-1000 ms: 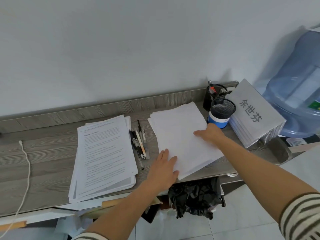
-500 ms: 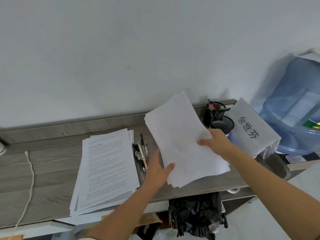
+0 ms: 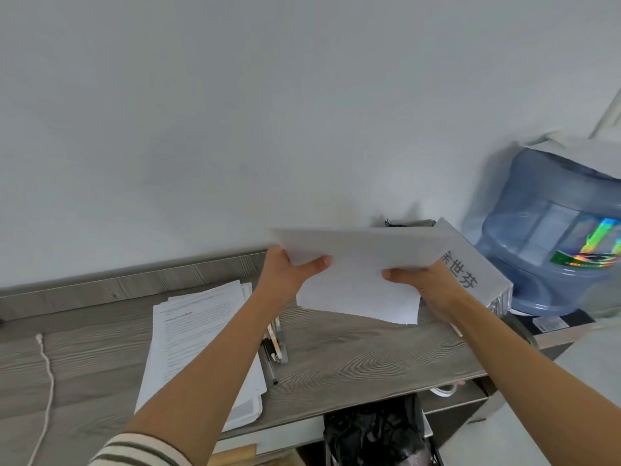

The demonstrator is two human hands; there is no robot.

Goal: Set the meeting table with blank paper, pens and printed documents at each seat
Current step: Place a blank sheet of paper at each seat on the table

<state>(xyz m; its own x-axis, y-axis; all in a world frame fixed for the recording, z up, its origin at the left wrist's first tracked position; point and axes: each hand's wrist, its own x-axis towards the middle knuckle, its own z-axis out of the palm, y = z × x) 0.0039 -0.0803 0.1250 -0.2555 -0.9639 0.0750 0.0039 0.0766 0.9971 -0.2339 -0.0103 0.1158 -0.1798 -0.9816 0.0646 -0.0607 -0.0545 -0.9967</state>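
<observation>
The blank paper (image 3: 356, 277), flat on the desk (image 3: 353, 351) 1 second ago, is now lifted clear, held landscape at 12 o'clock above the bare wood. The left hand (image 3: 285, 277) grips its left edge, thumb on top; the right hand (image 3: 426, 284) grips the right edge likewise. Documents (image 3: 198, 334) lie at 9 o'clock, pens (image 3: 277, 344) beside them, both unmoved.
</observation>
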